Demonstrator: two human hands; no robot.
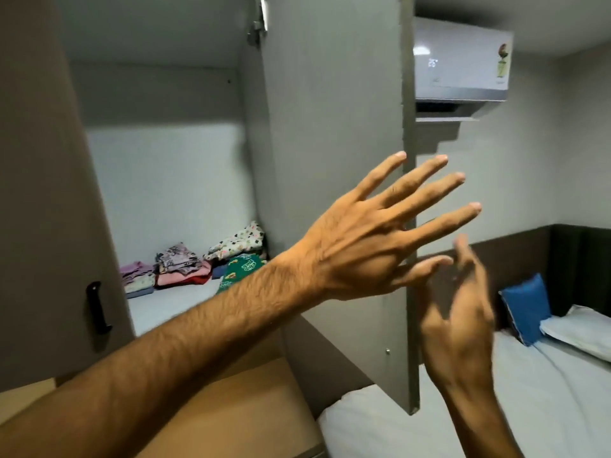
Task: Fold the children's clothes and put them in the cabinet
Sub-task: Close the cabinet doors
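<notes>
Inside the open cabinet (158, 180), folded children's clothes (185, 266) sit in small stacks along the back edge of the grey shelf (155, 309). From the shelf's left corner: a lilac and pastel stack, then a grey-purple print on pink and red pieces, then a white floral print at the right corner. A green printed piece (241, 269) lies in front of that one, partly hidden by the forearm. The left hand (357, 246) is spread, fingers splayed and grasping nothing, in front of the right cabinet door (334, 160) near its free edge. The right hand (459, 312), blurred, is loosely uncurled and empty beyond that edge. The left door carries a black handle (97, 309). Past the door are a bed (545, 391) and a blue pillow (525, 307).
</notes>
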